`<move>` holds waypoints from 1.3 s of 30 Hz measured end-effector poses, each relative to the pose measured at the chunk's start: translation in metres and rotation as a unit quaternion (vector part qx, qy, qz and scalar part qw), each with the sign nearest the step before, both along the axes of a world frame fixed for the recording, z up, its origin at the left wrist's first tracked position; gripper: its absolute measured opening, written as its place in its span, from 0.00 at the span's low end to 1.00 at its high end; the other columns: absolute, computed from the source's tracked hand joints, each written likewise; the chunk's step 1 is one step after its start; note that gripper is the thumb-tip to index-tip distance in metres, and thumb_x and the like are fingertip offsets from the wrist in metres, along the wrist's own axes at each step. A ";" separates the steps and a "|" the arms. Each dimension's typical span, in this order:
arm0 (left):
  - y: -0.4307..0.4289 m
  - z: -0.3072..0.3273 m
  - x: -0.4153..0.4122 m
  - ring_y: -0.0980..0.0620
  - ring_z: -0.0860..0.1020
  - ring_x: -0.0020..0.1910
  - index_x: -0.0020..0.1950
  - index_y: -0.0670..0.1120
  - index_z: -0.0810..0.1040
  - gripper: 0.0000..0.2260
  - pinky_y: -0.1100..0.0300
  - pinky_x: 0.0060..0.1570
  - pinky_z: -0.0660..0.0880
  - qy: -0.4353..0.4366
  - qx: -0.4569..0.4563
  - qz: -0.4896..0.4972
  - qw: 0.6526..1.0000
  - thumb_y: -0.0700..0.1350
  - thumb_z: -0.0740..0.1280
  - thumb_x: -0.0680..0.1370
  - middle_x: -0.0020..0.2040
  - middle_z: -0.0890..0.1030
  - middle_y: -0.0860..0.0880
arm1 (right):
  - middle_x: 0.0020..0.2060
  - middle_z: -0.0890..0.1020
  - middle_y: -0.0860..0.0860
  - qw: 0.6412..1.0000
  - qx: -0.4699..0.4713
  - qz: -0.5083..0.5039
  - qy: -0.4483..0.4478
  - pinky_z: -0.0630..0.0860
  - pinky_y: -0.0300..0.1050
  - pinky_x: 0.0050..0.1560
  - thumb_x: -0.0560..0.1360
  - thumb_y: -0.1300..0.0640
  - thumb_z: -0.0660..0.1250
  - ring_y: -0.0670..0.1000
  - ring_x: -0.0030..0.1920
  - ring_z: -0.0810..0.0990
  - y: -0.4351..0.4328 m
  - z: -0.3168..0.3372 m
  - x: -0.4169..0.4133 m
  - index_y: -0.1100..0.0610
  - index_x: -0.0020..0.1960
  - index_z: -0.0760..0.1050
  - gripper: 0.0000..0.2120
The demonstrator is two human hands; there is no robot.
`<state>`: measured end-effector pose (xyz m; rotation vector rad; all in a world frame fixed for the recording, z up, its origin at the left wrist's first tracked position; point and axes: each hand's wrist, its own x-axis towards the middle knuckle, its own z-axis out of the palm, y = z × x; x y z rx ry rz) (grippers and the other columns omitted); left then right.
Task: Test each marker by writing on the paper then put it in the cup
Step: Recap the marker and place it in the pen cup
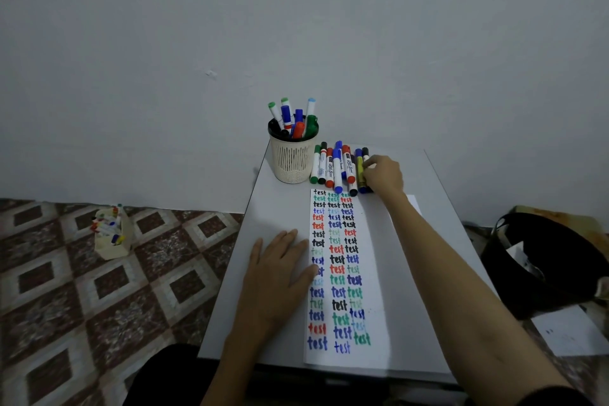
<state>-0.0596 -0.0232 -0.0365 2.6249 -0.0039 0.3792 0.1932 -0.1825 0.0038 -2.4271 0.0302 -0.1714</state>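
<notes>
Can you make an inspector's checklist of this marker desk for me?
Surface: grey table, with the paper lying along it.
Job's things: paper with three columns of the word "test"; cup holding standing markers; row of markers lying beside the cup.
Clutter: nothing seen.
Hands: left hand flat on the paper's edge; right hand grips the end marker of the row.
Cables: nothing seen.
Surroundings: plain wall; patterned floor; box of markers on the floor; black container at the right.

Bare table [438,208] right of paper [382,257]; cup [291,160], marker row [336,168] at far edge.
</notes>
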 end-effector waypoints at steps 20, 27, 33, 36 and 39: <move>-0.001 -0.001 -0.001 0.56 0.58 0.73 0.70 0.52 0.66 0.36 0.51 0.74 0.46 -0.029 -0.010 -0.007 0.999 0.71 0.45 0.71 0.73 0.64 0.52 | 0.41 0.81 0.58 0.814 0.567 0.046 -0.114 0.81 0.46 0.31 0.81 0.55 0.60 0.53 0.34 0.81 -0.021 0.025 -0.138 0.59 0.49 0.71 0.07; -0.010 0.014 -0.011 0.54 0.73 0.57 0.67 0.48 0.69 0.26 0.56 0.59 0.70 -0.089 -0.081 -0.069 0.990 0.62 0.55 0.75 0.59 0.75 0.51 | 0.41 0.81 0.63 0.816 0.548 0.175 0.043 0.79 0.42 0.30 0.78 0.58 0.65 0.52 0.32 0.81 -0.001 0.007 -0.212 0.65 0.55 0.71 0.12; -0.013 0.016 -0.018 0.62 0.78 0.40 0.53 0.48 0.72 0.14 0.71 0.39 0.73 -0.067 -0.142 -0.097 0.983 0.53 0.52 0.79 0.41 0.77 0.56 | 0.41 0.80 0.65 0.844 0.474 0.244 0.058 0.76 0.41 0.30 0.71 0.65 0.73 0.55 0.36 0.80 0.003 0.001 -0.226 0.64 0.49 0.73 0.11; -0.013 0.017 -0.019 0.64 0.79 0.38 0.51 0.51 0.70 0.14 0.71 0.35 0.74 -0.065 -0.149 -0.121 0.979 0.57 0.50 0.79 0.37 0.78 0.58 | 0.38 0.80 0.63 0.845 0.472 0.245 0.057 0.77 0.43 0.30 0.71 0.65 0.73 0.55 0.35 0.80 0.001 0.000 -0.227 0.67 0.50 0.72 0.12; -0.011 0.016 -0.020 0.63 0.80 0.38 0.49 0.51 0.71 0.15 0.70 0.34 0.74 -0.070 -0.164 -0.132 0.975 0.58 0.50 0.78 0.36 0.78 0.58 | 0.37 0.81 0.61 0.839 0.479 0.252 0.057 0.77 0.42 0.30 0.72 0.65 0.72 0.53 0.33 0.80 0.001 0.001 -0.228 0.69 0.51 0.72 0.13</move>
